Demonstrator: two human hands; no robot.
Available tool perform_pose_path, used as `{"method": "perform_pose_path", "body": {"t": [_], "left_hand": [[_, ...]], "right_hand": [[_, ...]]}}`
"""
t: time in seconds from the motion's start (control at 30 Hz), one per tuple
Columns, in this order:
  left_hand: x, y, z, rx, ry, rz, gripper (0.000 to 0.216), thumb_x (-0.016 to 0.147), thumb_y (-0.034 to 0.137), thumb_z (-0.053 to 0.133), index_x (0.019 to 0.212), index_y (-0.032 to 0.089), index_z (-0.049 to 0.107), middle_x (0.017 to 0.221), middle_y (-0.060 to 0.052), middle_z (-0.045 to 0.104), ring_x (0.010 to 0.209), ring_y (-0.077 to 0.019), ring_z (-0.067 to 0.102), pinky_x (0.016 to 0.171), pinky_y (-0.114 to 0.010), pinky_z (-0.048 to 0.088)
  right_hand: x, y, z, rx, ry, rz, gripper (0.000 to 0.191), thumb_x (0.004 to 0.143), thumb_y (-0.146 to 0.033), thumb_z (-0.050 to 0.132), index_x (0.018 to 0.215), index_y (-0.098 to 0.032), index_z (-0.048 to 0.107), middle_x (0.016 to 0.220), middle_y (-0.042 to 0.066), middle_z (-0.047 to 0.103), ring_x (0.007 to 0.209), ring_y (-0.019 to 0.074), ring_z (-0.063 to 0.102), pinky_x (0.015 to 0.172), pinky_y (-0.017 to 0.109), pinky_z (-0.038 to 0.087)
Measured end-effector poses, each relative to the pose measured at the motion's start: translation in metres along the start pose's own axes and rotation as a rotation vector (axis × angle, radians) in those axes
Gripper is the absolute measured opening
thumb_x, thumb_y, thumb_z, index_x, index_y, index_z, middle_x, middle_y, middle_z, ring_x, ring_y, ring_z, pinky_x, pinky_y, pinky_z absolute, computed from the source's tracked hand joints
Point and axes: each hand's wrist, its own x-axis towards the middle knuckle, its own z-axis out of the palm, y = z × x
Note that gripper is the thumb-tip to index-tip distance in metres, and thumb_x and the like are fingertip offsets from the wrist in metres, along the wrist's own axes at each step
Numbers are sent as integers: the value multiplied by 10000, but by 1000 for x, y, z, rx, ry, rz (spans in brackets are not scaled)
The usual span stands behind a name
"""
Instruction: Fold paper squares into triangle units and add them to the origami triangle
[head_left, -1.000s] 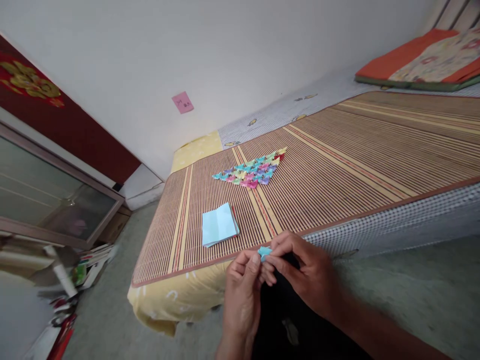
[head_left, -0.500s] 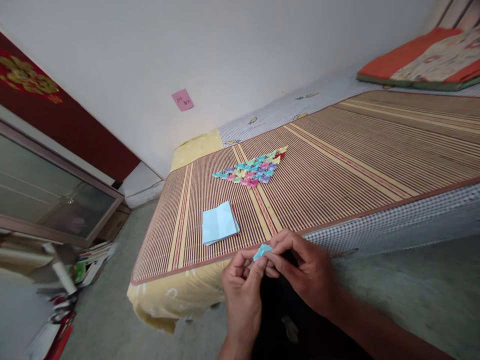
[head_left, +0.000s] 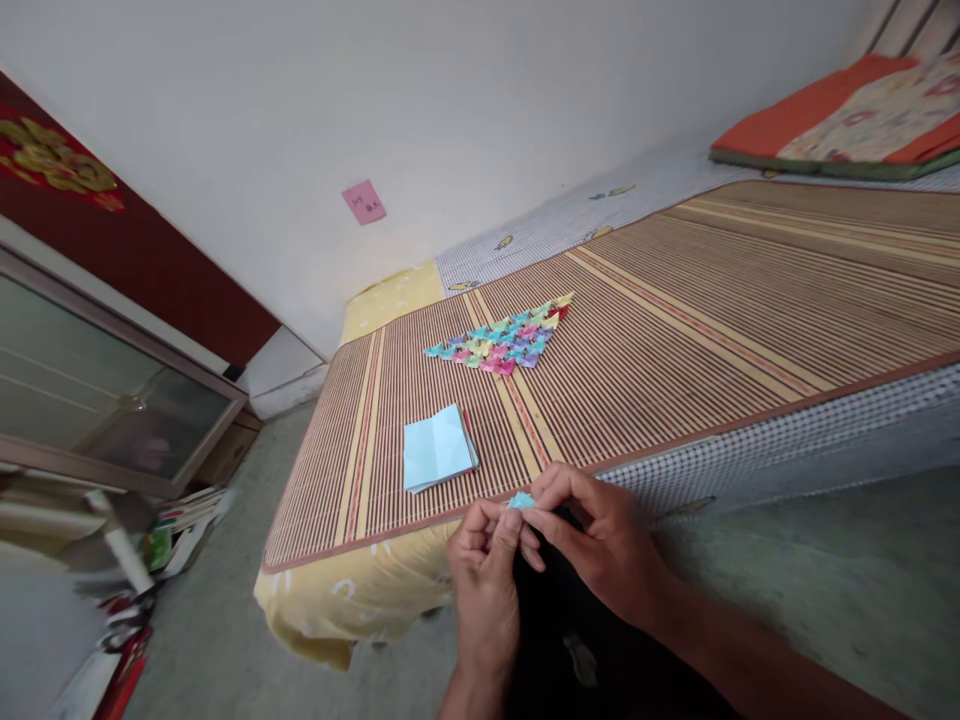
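Head view: the left hand (head_left: 484, 565) and the right hand (head_left: 604, 530) are close together, both pinched, thumb against fingers, on a small light-blue folded paper (head_left: 520, 500). The piece is at the near edge of the striped mat (head_left: 697, 310); fingers cover part of it, so its full shape cannot be determined. A stack of light-blue sheets (head_left: 439, 450) lies on the mat, beyond and left of the hands, red showing at its right edge. Farther back, multicoloured folded pieces (head_left: 499, 345) lie in a roughly triangular group. A pink note (head_left: 364, 203) is on the wall.
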Motion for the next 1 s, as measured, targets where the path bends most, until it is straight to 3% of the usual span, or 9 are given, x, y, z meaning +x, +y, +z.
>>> {"method": "perform_pose_path", "body": {"t": [0.27, 0.37, 0.57, 0.77, 1.0], "left_hand": [[2, 17, -6, -33, -63, -29, 159, 985, 340, 596, 1012, 186, 625, 747, -5, 697, 671, -130, 618, 670, -242, 451], [3, 20, -10, -32, -103, -54, 133, 937, 311, 667, 957, 183, 635, 749, -5, 694, 680, -130, 627, 696, -243, 469], [1, 25, -10, -8, -35, -59, 210, 826, 310, 788, 952, 192, 667, 750, 12, 675, 633, -109, 610, 658, -217, 475], [-4, 27, -2, 62, 18, 59, 153, 826, 304, 786, 853, 191, 686, 898, -20, 680, 657, -111, 608, 657, -234, 501], [-5, 23, -7, 219, -22, 141, 86, 892, 290, 712, 886, 206, 695, 985, -42, 654, 741, -141, 617, 692, -259, 506]], "right_hand": [[-1, 3, -9, -111, -28, -78, 127, 940, -157, 642, 836, -224, 615, 830, -4, 648, 817, 154, 667, 746, 274, 524], [-1, 3, -14, -150, -75, -137, 95, 932, -157, 661, 886, -231, 625, 905, 18, 673, 906, 176, 687, 807, 301, 540], [2, -2, -23, -154, -165, -168, 92, 913, -170, 687, 920, -241, 628, 968, 33, 696, 953, 196, 700, 843, 324, 566], [3, -5, -21, -206, -106, -202, 112, 927, -146, 649, 961, -248, 618, 936, 29, 713, 898, 189, 713, 804, 301, 584], [4, -7, -22, -276, -131, -302, 188, 953, -93, 604, 1036, -249, 671, 1027, 47, 668, 984, 188, 681, 858, 301, 553]]}}
